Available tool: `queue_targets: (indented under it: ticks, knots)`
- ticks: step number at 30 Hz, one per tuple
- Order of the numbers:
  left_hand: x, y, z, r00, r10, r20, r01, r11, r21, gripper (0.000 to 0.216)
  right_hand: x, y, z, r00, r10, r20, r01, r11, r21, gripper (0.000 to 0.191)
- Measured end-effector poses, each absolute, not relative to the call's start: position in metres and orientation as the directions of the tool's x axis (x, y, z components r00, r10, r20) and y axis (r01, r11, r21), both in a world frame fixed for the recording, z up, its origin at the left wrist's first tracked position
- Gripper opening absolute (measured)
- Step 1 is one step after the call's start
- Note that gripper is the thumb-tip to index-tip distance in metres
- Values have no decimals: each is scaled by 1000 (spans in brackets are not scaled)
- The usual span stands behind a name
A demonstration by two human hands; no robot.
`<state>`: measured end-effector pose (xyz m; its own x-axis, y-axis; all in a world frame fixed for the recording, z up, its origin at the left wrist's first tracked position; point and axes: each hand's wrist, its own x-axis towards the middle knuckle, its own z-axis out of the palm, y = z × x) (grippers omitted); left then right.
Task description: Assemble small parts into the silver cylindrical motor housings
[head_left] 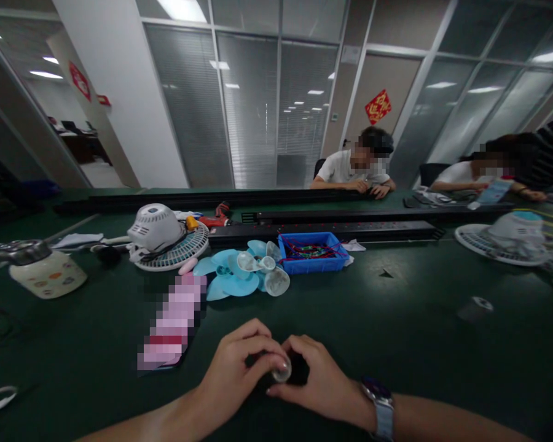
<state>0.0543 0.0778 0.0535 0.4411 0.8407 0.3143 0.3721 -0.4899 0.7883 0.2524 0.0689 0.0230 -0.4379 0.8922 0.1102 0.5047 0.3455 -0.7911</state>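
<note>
My left hand (244,356) is closed, its thumb and fingers pinching a small round, shiny, see-through piece (282,371) whose exact kind I cannot make out. Curved in a C shape around its right side is my right hand (313,374), thumb and fingers apart, with a dark gap inside the curl. The right fingertips come close to the piece and the left fingers; whether they touch is unclear. Beyond the hands lies a pile of blue and clear fan blades (239,273). A pink phone-shaped item (175,325), blurred out, lies left of my left hand.
Past the blades stand a blue bin (313,264) of wires and a white fan head (154,227) on its grille. A cream pot (48,273) is at left. At right are a spool (475,309) and another fan (511,236). People sit across the green table (373,344).
</note>
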Motion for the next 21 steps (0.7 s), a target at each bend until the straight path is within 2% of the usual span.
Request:
queue_targets:
  ticks: [3,7,11,14,18,21]
  knots:
    - [38,88,48,365,868,336,432,-478,765,13,255,69,26,-452,887,90,488,331,-808,43]
    - [19,105,24,372,908,191,574,-387,722,14,250,65,29,-460,885,78,480,321,-817,44]
    - [14,110,12,415,902,115,606,-369,705,22,260,72,31,-446,886,126,489,359,-795,44]
    - [12,108,13,362,927,101,597,-313,739,39,306,101,32,-265,930,254,552,362,-751,41]
    - [10,107,14,316,946,71,563,-247,789,40,405,152,24,138,890,435,757,189,-625,49]
    - [11,108,13,293,954,67,560,-228,797,39,460,171,9,251,875,414,811,43,-583,54]
